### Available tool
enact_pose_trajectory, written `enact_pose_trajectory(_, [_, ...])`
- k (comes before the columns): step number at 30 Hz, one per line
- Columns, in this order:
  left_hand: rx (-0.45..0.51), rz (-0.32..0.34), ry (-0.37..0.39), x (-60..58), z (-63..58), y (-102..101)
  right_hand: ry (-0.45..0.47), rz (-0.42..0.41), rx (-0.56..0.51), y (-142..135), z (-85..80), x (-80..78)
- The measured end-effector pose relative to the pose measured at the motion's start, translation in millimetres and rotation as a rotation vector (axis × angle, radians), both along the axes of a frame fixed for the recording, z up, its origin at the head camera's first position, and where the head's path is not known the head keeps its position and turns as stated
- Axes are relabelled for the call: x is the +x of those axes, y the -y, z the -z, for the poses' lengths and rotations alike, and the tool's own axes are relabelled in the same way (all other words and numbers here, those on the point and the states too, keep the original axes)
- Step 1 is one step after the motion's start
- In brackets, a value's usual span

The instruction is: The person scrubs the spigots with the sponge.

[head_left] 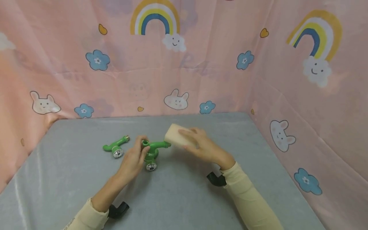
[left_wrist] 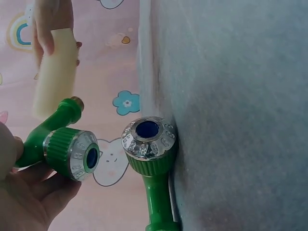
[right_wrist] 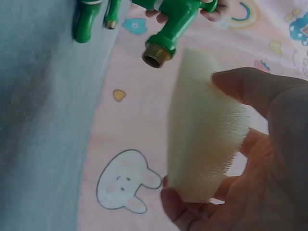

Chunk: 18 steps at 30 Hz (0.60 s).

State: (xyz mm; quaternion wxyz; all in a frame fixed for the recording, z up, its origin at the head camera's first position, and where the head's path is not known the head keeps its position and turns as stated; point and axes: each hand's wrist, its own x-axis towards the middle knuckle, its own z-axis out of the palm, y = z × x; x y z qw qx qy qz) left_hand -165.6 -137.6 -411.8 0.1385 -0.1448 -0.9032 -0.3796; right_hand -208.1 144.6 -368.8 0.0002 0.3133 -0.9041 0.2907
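A green faucet (head_left: 150, 155) is gripped by my left hand (head_left: 133, 163), raised over the grey table. Its spout curves off to one side, and a silver-rimmed handle (left_wrist: 83, 156) faces the left wrist camera. My right hand (head_left: 209, 149) holds a cream sponge block (head_left: 174, 135) with the thumb on one side and fingers on the other. In the head view the sponge overlaps the faucet's brass threaded end (right_wrist: 155, 56). A second green faucet (head_left: 115, 148) lies on the table, left of my left hand.
The grey-covered table (head_left: 184, 198) ends against a pink curtain (head_left: 212, 86) printed with rainbows, rabbits and flowers. Another curtain side rises along the right edge. Black curved pieces (head_left: 118, 210) sit at both wrists.
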Motion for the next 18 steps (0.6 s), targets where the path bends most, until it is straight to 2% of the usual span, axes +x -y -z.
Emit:
enact_pose_trajectory(7, [0.034, 0.038, 0.06, -2.3, -2.4, 0, -0.131, -0.092, -0.031, 16, -5.0, 9.0])
enact_pose_trajectory(11, [0.097, 0.086, 0.136, -1.9, -4.2, -1, -0.101, -0.106, -0.01, 22, -1.0, 11.8])
enact_pose_trajectory(18, [0.16, 0.161, 0.258, 1.2, -4.6, -3, 0.027, -0.033, 0.058, 14, 6.8, 5.3])
